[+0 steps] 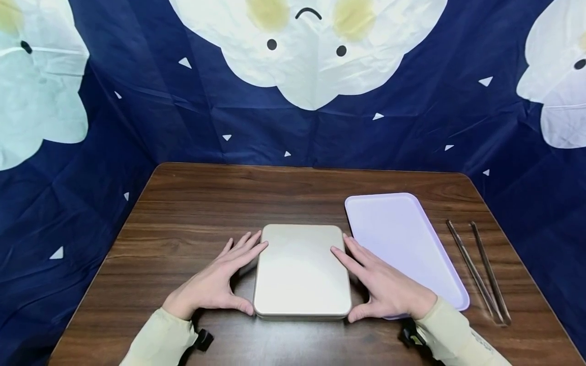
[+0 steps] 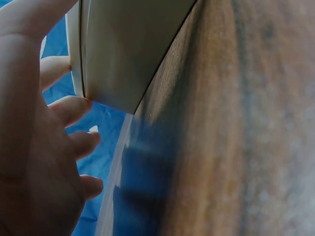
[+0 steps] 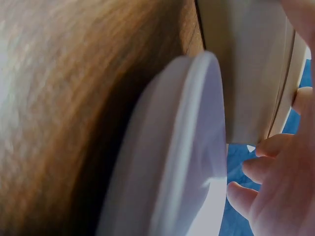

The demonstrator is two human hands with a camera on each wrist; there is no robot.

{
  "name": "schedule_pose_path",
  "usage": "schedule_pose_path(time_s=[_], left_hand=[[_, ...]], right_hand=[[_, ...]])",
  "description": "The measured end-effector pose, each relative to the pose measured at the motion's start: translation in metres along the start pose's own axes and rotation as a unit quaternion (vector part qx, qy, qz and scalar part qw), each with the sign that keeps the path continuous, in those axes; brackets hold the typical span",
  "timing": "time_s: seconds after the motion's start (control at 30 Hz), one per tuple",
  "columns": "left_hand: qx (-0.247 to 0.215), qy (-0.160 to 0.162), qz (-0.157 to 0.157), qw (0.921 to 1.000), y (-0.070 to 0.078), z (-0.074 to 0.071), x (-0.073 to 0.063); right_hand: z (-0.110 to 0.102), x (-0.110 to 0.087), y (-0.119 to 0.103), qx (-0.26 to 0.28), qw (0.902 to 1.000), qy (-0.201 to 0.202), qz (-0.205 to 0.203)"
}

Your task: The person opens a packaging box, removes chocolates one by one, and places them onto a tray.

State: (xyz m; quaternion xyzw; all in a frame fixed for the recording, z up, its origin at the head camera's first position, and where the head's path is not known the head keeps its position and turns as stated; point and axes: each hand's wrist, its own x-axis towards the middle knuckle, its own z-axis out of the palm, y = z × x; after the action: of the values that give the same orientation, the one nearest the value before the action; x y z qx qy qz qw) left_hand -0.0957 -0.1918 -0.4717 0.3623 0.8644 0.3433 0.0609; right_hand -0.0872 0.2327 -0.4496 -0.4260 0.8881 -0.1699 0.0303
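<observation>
A pale gold metal tin (image 1: 302, 272) with a lid and rounded corners lies flat on the wooden table, its lid on. My left hand (image 1: 220, 282) is at its left side, fingers fairly straight and spread. Its index fingertip touches the lid's edge near the far left corner, and the thumb lies at the near left corner. On the opposite side my right hand (image 1: 382, 282) mirrors this, index fingertip on the lid's right edge and thumb by the near right corner. Both wrist views show fingertips along the seam between lid (image 2: 75, 54) and body (image 3: 251, 73).
A lilac tray (image 1: 403, 244) lies right of the tin, partly beneath my right hand and wrist. Farther right rest metal tongs (image 1: 485, 274), their arms spread toward the back. Dark blue cloth (image 1: 274, 132) with cloud prints hangs around the wooden table (image 1: 183, 203).
</observation>
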Motion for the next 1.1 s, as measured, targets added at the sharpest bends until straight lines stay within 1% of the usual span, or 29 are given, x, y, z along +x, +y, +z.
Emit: schedule_pose_path(time_s=[0.23,0.47,0.83,1.1], left_hand=[[0.010,0.008,0.011,0.9999,-0.0003,-0.0011,0.0021],[0.020,0.014,0.023,0.9994,-0.0022,0.0009,0.0026],[0.025,0.013,0.019,0.9994,0.0002,-0.0004,0.0027],[0.032,0.015,0.019,0.9992,0.0029,-0.0029,0.0032]], right_hand=[[0.0014,0.0004,-0.0002,-0.004,1.0000,0.001,0.003],[0.0005,0.0008,-0.0017,-0.009,0.9999,0.004,0.003],[-0.0003,0.0008,-0.0018,0.007,1.0000,0.005,-0.003],[-0.0039,0.0019,-0.0026,0.012,0.9998,0.011,0.005]])
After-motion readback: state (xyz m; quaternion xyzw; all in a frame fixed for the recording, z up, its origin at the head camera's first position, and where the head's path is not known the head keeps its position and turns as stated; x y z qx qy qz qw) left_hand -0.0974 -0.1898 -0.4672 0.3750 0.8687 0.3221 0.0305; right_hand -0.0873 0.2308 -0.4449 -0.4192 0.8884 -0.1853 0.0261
